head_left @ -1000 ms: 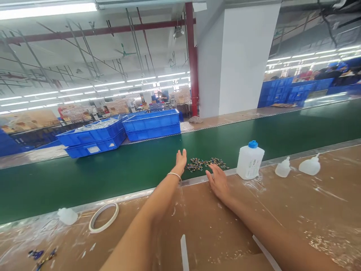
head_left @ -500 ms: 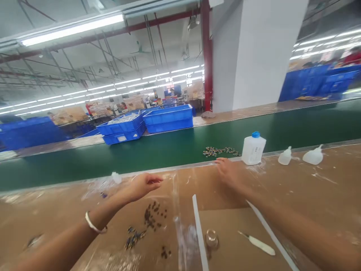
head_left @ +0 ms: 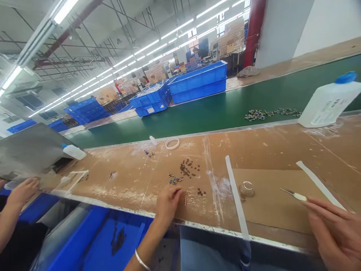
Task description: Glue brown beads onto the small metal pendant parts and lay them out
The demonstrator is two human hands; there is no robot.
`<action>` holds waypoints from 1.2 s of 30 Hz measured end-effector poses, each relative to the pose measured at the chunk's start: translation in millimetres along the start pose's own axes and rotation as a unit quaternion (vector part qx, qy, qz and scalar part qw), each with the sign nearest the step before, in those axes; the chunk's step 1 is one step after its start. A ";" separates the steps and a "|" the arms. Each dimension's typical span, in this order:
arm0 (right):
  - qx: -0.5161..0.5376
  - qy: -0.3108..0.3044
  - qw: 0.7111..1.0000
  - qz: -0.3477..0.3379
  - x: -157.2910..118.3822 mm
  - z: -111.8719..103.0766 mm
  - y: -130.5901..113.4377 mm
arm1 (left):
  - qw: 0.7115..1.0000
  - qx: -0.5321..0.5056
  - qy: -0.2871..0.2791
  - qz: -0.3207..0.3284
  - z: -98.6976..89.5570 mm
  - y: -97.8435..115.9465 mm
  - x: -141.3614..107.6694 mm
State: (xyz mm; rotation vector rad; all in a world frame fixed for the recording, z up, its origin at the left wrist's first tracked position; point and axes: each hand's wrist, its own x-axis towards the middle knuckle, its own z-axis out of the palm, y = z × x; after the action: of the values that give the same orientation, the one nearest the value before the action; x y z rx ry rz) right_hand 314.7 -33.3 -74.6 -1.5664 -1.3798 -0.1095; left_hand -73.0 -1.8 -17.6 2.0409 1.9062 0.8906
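Note:
My left hand (head_left: 167, 205), a bangle on its wrist, is over the front part of the brown table (head_left: 126, 165). Its fingers are pinched together, and what they hold, if anything, is too small to make out. Just beyond it lie small blue-and-gold parts (head_left: 175, 180) and a scatter of dark round pieces (head_left: 187, 168). At the right, my right hand (head_left: 332, 226) has its fingers on the white handle of a pointed tool (head_left: 293, 194), whose tip points left. A small clear glass cup (head_left: 247, 189) stands between white tape strips (head_left: 237, 195).
A green belt (head_left: 197, 118) runs behind the table, with a pile of small parts (head_left: 270, 114) on it. Blue crates (head_left: 197, 84) stand beyond. A white bottle (head_left: 329, 101) is at the right, a tape roll (head_left: 172, 143) near the belt. Another person's hand (head_left: 24, 194) is far left.
The view has swung left and down. My left hand has come back from near the belt to beside the small parts. My right hand has moved back from the belt edge and taken hold of the tool.

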 end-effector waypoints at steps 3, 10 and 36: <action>0.017 -0.030 0.999 0.010 0.2 -4.3 -21.5 | 0.997 0.002 -0.006 0.081 26.2 20.7 -6.1; 0.020 -0.019 0.998 0.060 2.9 -15.1 -40.9 | 0.998 0.038 -0.030 0.042 43.2 31.9 7.5; 0.021 -0.027 0.999 0.024 6.4 -13.0 -36.1 | 0.859 0.161 -0.387 0.294 -2.6 86.3 51.4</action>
State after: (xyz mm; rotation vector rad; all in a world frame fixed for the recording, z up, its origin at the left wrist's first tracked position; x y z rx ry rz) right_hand 295.2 -43.6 -42.6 -1.5765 -1.3763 -0.0101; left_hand -3.6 34.6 45.3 2.6550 1.0396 -0.2357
